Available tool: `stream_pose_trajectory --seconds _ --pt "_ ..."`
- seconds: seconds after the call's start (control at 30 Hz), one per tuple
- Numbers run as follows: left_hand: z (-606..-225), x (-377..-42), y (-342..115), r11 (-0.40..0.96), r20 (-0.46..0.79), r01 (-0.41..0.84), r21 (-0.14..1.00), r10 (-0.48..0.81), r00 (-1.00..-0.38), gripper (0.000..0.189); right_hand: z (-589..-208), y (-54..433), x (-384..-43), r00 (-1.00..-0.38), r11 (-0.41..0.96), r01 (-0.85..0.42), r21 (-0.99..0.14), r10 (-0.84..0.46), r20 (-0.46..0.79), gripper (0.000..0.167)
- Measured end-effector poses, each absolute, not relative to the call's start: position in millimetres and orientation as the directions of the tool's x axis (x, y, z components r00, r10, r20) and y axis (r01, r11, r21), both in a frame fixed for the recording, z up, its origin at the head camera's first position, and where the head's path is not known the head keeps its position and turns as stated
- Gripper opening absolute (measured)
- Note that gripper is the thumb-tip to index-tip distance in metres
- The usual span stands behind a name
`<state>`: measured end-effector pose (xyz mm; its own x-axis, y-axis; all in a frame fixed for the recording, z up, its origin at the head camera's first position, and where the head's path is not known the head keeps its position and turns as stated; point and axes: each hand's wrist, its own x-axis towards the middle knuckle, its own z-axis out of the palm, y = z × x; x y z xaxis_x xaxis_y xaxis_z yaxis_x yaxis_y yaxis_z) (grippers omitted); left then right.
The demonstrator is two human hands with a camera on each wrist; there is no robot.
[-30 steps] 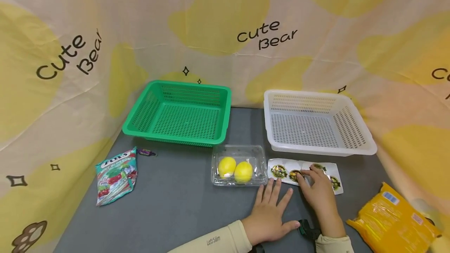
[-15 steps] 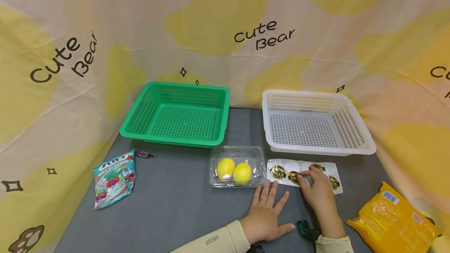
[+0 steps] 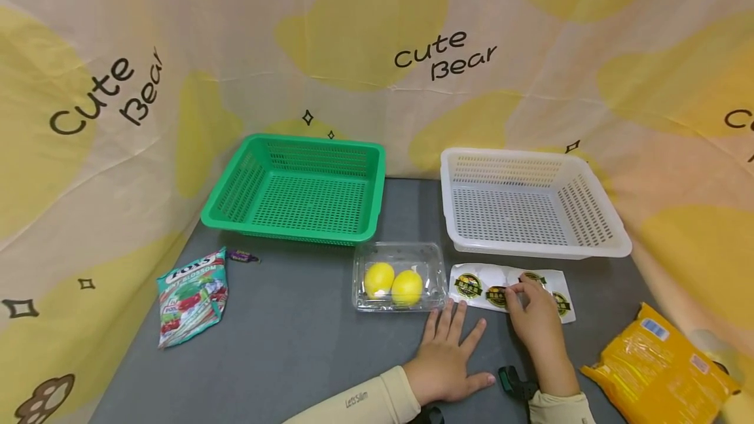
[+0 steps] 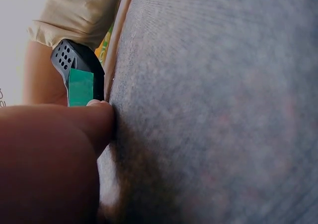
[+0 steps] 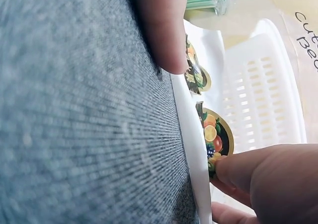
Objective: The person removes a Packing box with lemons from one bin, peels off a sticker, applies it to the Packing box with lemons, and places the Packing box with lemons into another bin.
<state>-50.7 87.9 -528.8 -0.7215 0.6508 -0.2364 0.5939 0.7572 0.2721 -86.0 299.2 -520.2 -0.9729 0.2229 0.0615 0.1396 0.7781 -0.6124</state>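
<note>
My right hand [image 3: 537,322] is at the sheet of stickers [image 3: 488,275], which lies on the grey table. Its thumb and forefinger pinch the edge of a round fruit-label sticker [image 5: 218,134], dark and gold with printed fruit. Another sticker [image 3: 468,286] sits at the sheet's left end, and two more are at the right, partly behind the hand. My left hand [image 3: 444,365] lies flat with fingers spread, its fingertips right at the sheet's lower left corner and the clear plastic box [image 3: 400,252]. Two yellow lemon-like fruits [image 3: 379,279] are inside the box.
Behind stand a green basket [image 3: 377,195] and a white basket [image 3: 530,248]. A teal candy bag [image 3: 193,300] and a small purple wrapped sweet [image 3: 242,256] lie at the left. An orange packet [image 3: 656,371] lies at the right, near the cloth wall.
My right hand's fingertips have shifted slightly right along the sheet, showing more of the sticker they hold. My left hand stays flat in nearly the same place.
</note>
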Motion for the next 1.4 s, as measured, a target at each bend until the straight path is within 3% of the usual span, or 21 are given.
stream_pose_trajectory --seconds 0.3,0.53,0.8,1.4 --pt "-526 -53 88 0.754 -0.254 0.589 0.291 0.654 -0.712 0.087 -519 300 -87 -0.972 0.761 0.17 -0.626 0.235 0.022 0.024" --pt "-527 -57 90 0.764 -0.266 0.603 0.231 0.646 -0.716 0.091 -519 302 -87 -0.969 0.746 0.177 -0.642 0.247 0.019 0.025" --pt "-530 -58 91 0.77 -0.269 0.595 0.229 0.638 -0.722 0.092 -513 308 -84 -0.931 0.67 0.313 -0.673 0.356 -0.079 0.036" --pt "-530 -58 89 0.757 -0.263 0.582 0.297 0.651 -0.712 0.092 -501 313 -78 -0.956 0.645 0.289 -0.708 0.239 -0.172 0.041"
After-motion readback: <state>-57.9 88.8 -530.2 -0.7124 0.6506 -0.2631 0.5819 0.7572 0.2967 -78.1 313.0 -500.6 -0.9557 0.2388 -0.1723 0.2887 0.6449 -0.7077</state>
